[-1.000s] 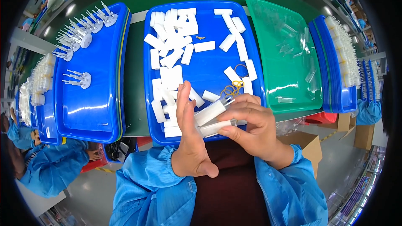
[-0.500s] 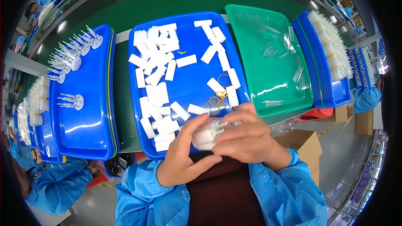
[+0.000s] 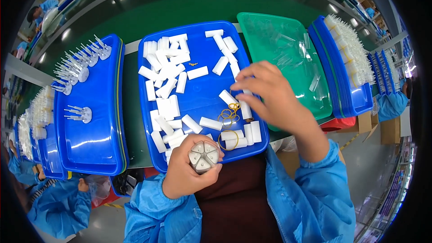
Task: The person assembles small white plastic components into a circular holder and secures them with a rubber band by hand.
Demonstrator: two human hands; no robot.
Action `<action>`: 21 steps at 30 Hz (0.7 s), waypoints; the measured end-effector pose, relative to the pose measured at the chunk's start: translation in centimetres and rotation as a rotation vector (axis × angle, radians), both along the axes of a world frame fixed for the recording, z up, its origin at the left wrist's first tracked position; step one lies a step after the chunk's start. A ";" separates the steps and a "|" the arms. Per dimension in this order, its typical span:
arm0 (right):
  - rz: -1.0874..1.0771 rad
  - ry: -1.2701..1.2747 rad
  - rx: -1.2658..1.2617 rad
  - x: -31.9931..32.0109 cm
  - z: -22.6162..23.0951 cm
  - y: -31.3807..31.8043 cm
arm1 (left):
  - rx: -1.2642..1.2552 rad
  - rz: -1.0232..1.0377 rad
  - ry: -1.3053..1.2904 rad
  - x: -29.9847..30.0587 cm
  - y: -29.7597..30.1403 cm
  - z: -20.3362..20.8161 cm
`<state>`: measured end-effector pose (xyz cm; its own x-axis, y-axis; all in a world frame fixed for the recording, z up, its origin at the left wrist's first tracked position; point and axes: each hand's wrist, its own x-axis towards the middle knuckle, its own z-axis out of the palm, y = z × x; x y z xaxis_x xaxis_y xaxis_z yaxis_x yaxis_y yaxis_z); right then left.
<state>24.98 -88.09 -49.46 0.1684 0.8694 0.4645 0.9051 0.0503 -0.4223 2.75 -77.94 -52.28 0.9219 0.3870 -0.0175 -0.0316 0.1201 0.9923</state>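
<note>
My left hand [image 3: 191, 166] is closed round a short round grey-white piece [image 3: 203, 157], whose end faces up and shows several wedge-shaped segments meeting at the middle. My right hand [image 3: 270, 94] is apart from it, over the right side of a blue tray [image 3: 202, 94]. Its fingers are curved and spread, with the thumb and forefinger apart above white blocks [image 3: 245, 109]. Yellow rubber bands [image 3: 230, 114] lie in the tray just left of that hand. Many white blocks [image 3: 166, 74] lie loose across the tray's left half.
A green tray [image 3: 283, 76] with clear plastic pieces [image 3: 314, 83] lies to the right. Beyond it, a stack of blue trays [image 3: 321, 58] bears white stemmed parts [image 3: 346, 54]. Another blue tray [image 3: 96, 139] at left holds white stemmed clusters [image 3: 78, 114]. A co-worker's blue sleeve [image 3: 60, 207] shows lower left.
Both hands were together round the piece, which was blurred. My right hand has let go and moved up over the tray's right side; my left hand keeps the piece, its end now facing up.
</note>
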 end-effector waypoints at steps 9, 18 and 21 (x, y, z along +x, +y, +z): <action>0.082 -0.277 -0.507 3.0 -1.6 3.9 | 0.061 0.077 0.087 -0.2 0.0 -0.9; 0.117 -0.182 -0.170 0.0 0.0 2.8 | -0.125 0.113 0.041 0.0 0.7 -0.5; 0.134 -0.145 -0.114 -2.3 1.4 2.0 | -0.241 0.182 -0.043 0.2 0.2 -0.4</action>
